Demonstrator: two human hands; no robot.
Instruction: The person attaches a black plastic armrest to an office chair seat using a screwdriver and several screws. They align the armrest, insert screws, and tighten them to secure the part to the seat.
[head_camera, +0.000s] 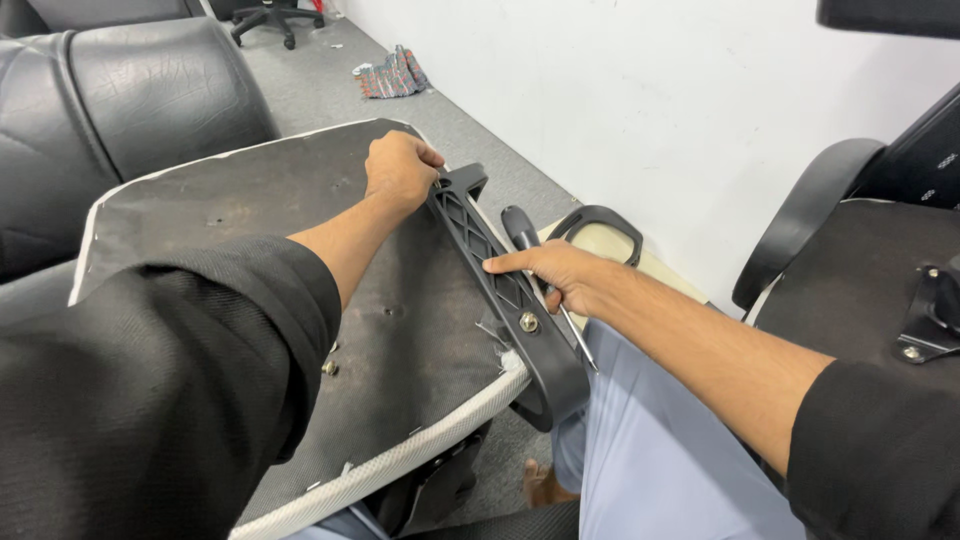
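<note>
An upturned chair seat (250, 220) lies across my lap, its grey underside facing up. A black plastic armrest bracket (492, 272) runs along the seat's right edge, with a bolt (528, 322) near its lower end. My left hand (400, 170) is closed on the bracket's far end. My right hand (560, 275) holds a black-handled screwdriver (522, 232) and rests its index finger on the bracket's middle. The tool's metal shaft points down past my wrist.
A black armrest loop (598, 218) hangs off the seat's right side near the white wall (640, 90). Another upturned chair (860, 250) stands at right, black leather seats (120, 100) at left. A patterned cloth (392, 75) lies on the grey carpet.
</note>
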